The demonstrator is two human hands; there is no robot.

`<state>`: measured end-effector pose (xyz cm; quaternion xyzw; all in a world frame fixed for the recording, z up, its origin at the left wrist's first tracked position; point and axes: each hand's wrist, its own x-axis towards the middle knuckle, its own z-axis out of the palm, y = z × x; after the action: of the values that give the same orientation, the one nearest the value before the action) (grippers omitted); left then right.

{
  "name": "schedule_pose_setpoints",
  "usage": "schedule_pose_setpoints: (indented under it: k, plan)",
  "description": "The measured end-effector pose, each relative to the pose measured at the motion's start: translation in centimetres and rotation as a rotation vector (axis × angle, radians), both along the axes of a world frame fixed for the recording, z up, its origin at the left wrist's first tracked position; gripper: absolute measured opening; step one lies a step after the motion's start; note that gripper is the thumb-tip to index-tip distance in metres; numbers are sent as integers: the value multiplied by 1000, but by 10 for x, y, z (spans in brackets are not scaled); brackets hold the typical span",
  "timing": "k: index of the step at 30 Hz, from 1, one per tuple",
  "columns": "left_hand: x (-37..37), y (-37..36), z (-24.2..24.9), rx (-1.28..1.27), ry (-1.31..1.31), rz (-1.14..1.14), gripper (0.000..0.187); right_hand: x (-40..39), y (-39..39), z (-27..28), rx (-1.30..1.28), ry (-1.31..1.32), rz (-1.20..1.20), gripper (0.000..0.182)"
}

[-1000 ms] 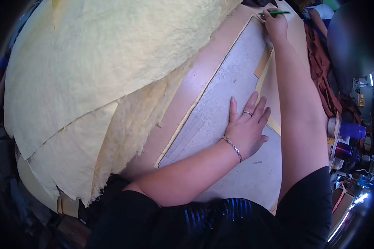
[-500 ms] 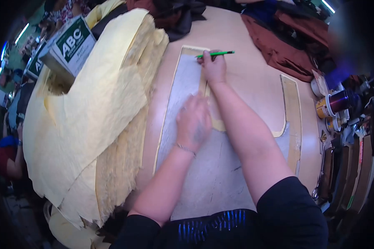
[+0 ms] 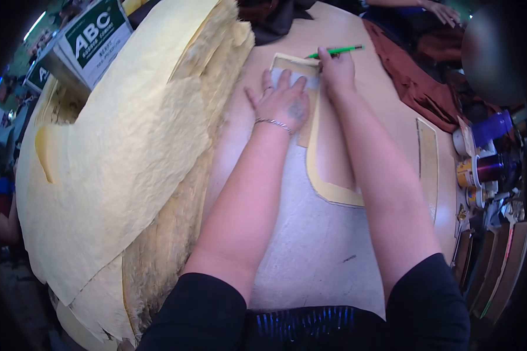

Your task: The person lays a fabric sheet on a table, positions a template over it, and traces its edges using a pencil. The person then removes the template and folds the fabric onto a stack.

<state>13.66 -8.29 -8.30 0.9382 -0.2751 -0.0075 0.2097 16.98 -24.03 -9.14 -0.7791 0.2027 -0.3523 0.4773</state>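
Note:
A green pencil point(image 3: 344, 50) is pinched in my right hand point(image 3: 336, 70), its tip at the top edge of a large grey U-shaped sheet point(image 3: 322, 251) with yellowish borders. My left hand point(image 3: 282, 102) lies flat with fingers spread on the sheet's upper left arm, just below the pencil tip. A bracelet circles my left wrist. The sheet's right arm point(image 3: 428, 158) reaches up beyond my right forearm, which hides part of the inner curve.
A thick stack of pale yellow, ragged-edged sheets point(image 3: 117, 158) rises at the left, beside ABC boxes point(image 3: 96, 41). Brown cloth point(image 3: 407, 82) lies along the table's far right. Cups point(image 3: 490, 168) and upright boards point(image 3: 503, 263) stand at the right. Another person's hand point(image 3: 442, 11) shows at top right.
My left hand has moved up the sheet and now lies flat near its top. My right hand still holds the pencil at the top edge. The view has shifted.

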Motion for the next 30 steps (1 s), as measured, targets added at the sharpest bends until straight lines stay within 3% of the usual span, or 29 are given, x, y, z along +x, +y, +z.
schedule_pose_setpoints:
  k: [1,7,13,16,19,20,23,24,27,30]
  plan:
    - [0,0,-1,-3,0,6,40,13,-5,0,-92,75,50,27]
    - [1,0,0,-24,7,0,39,57,4,3,-99,184,289,32]
    - [1,-2,-1,-22,4,8,40,54,-7,2,-221,288,337,31]
    - [2,-2,-1,-14,15,6,40,27,-21,23,-338,367,352,17]
    - [2,-4,0,2,17,18,40,17,-20,27,-156,345,361,17]
    - [1,-4,1,0,27,13,40,25,-15,24,-332,387,298,17]
    - [2,-4,2,-32,30,5,39,44,7,3,-371,175,262,20]
    - [2,-4,-1,-63,20,6,38,39,6,4,-382,222,233,21]
    - [2,-2,-3,-91,20,15,37,8,-20,18,-127,305,316,19]
    - [1,-3,1,-81,36,20,38,-24,-25,25,28,218,210,17]
